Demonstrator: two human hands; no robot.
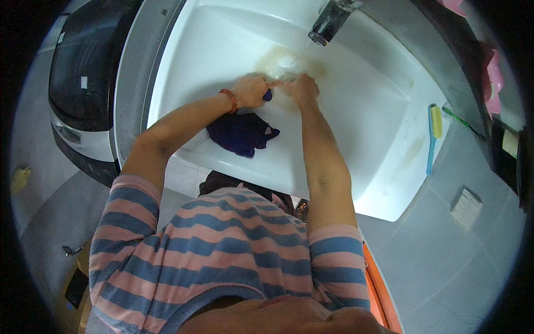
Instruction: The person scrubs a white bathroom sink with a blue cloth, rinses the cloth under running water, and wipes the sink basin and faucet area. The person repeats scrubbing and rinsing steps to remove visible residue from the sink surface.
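Here the left hand (250, 91) and right hand (303, 89) meet under the tap (332, 21), both closed on a pinch of the dark blue cloth (242, 133); most of it trails down onto the white sink (367, 128) below the left wrist. Rubbing works best, it seems, if the gripped fold stays in the water stream while the knuckles work against each other. Both forearms reach forward, elbows wide, a red bead bracelet (229, 100) at the left wrist. A blue brush (433, 139) lies on the sink's right edge.
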